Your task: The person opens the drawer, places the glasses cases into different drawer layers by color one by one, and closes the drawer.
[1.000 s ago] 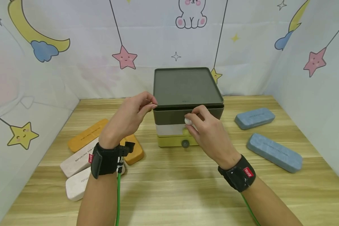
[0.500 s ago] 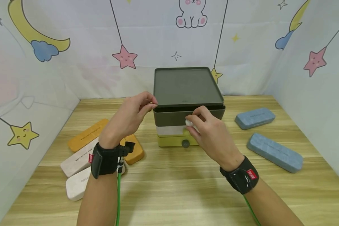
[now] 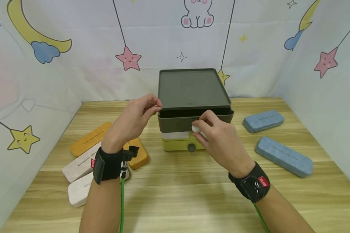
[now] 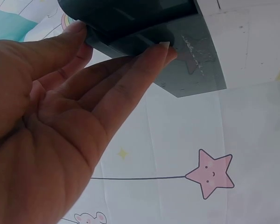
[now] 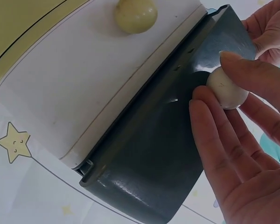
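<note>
A small desktop drawer box (image 3: 193, 87) with a dark grey-green top stands towards the back of the table. Its dark top drawer (image 3: 175, 125) is pulled partway out, showing a gap under the top. My right hand (image 3: 221, 139) pinches this drawer's round white knob (image 5: 226, 88) between thumb and fingers. At the box's front left corner, my left hand (image 3: 131, 121) holds the top edge, its fingers lying along the side in the left wrist view. Below are a white drawer with a yellow knob (image 5: 136, 16) and a yellow drawer with a grey knob (image 3: 191, 148).
Two blue oblong cases (image 3: 263, 121) lie right of the box. To the left are orange cases (image 3: 90, 139) and white cases (image 3: 83, 161), partly behind my left forearm. Patterned cloth (image 3: 151, 32) surrounds the wooden table. Green cables run along both forearms.
The top drawer has slid further out towards me, widening the gap. My right hand has moved slightly nearer with the knob, while my left hand has stayed at the corner.
</note>
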